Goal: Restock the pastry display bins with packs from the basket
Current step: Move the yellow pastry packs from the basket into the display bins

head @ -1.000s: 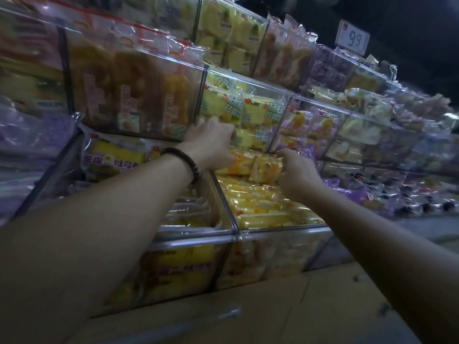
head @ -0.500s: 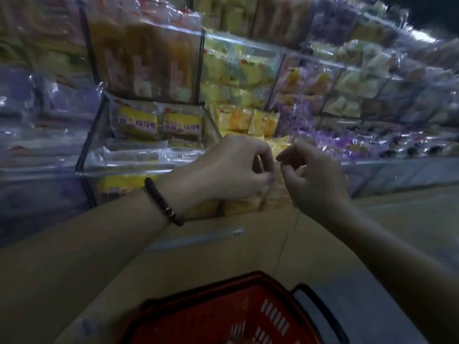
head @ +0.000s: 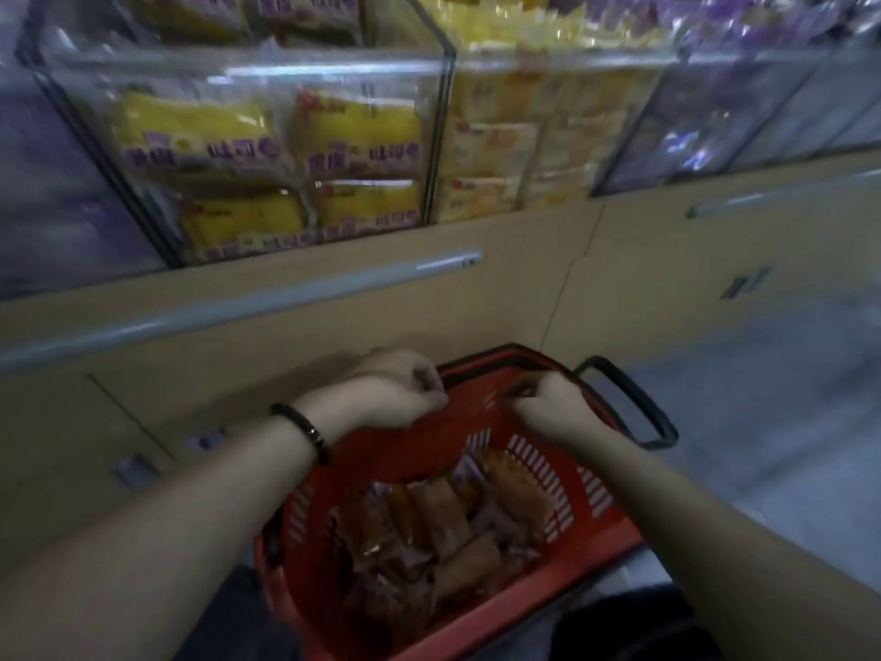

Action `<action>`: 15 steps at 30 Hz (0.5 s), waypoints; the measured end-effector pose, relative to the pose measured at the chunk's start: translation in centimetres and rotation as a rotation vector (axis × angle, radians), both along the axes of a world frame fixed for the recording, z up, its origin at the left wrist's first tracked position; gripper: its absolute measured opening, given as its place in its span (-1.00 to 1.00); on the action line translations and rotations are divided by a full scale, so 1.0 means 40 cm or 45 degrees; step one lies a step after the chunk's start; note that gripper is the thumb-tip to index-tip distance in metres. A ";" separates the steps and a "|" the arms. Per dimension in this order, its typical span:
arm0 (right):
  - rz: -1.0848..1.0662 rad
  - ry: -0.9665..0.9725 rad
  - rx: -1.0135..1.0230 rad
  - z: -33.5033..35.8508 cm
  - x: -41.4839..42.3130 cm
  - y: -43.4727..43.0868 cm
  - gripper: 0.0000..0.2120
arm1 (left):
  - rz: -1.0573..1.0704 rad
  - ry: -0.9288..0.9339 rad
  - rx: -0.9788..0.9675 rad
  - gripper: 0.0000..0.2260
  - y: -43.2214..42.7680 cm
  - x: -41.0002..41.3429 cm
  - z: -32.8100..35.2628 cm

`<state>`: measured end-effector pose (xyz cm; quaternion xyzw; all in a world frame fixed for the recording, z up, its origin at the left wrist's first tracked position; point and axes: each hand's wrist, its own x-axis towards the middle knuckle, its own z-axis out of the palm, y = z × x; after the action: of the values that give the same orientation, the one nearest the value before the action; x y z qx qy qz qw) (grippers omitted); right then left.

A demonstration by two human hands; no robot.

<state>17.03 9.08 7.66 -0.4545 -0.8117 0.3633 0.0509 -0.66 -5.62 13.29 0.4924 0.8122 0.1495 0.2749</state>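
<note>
A red basket [head: 579, 527] stands low in front of me, and several brown pastry packs [head: 429, 531] lie in it. My left hand [head: 388, 393], with a dark bracelet on its wrist, hovers over the basket's far left rim, fingers loosely curled and holding nothing. My right hand [head: 548, 410] hangs over the far wall of the basket, also loosely curled and empty. Above, a clear display bin [head: 248, 73] holds yellow packs [head: 267, 150], and the bin to its right [head: 548, 69] holds paler yellow packs.
The basket's black handle [head: 636, 405] folds out to the right. A beige cabinet front [head: 643, 260] with a grey rail [head: 238, 302] runs below the bins. Bins of purple packs [head: 724, 112] flank the yellow ones. Grey floor [head: 786, 422] lies to the right.
Both hands left the yellow packs in the bin and dropped, empty, to the basket. My view tilted down from the shelves until the basket came fully into sight.
</note>
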 end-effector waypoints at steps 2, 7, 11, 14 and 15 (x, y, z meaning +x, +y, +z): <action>0.069 -0.233 -0.023 -0.092 0.000 0.023 -0.83 | -0.059 0.083 -0.077 -0.84 0.010 -0.008 -0.044; 0.169 -0.634 -0.057 -0.266 -0.001 0.034 -0.68 | -0.235 0.186 -0.188 -0.81 0.017 -0.026 -0.093; 0.082 -0.635 -0.074 -0.352 -0.012 0.042 -0.57 | -0.278 0.143 -0.232 -0.81 0.021 -0.042 -0.132; 0.114 -0.613 -0.072 -0.448 -0.022 0.068 -0.23 | -0.313 0.125 -0.230 -0.79 0.027 -0.049 -0.153; 0.157 -0.612 -0.051 -0.462 -0.024 0.066 -0.16 | -0.317 0.120 -0.223 -0.79 0.028 -0.052 -0.155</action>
<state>16.05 11.70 -10.83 -0.4784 -0.8193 0.2632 -0.1748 -2.75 -4.48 7.08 0.5697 0.7669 0.0197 0.2949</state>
